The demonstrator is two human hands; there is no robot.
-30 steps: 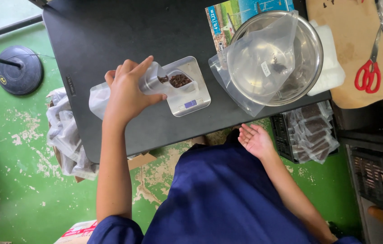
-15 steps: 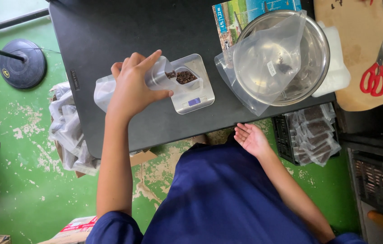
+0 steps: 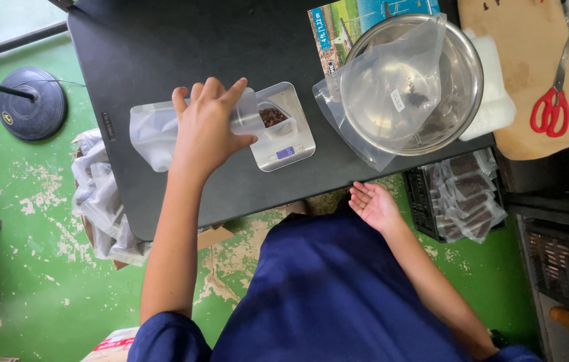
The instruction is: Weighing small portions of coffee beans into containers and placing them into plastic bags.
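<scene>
My left hand (image 3: 207, 127) grips a clear plastic pouch (image 3: 153, 131) lying on its side on the black table (image 3: 163, 53), its mouth toward a small silver scale (image 3: 284, 137). A little white tray with dark brown pieces (image 3: 272, 118) sits on the scale. My right hand (image 3: 373, 204) rests palm up and open just below the table's near edge, above my blue lap, holding nothing.
A steel bowl (image 3: 462, 60) with a large clear bag (image 3: 391, 94) in it stands right of the scale. Red scissors (image 3: 551, 110) lie on a wooden board (image 3: 519, 40). Filled packets (image 3: 465, 194) fill a black crate; empty bags (image 3: 100, 201) are piled at the left.
The view has shifted slightly. My left hand still holds the pouch at the scale, and my right hand stays open near the table edge.
</scene>
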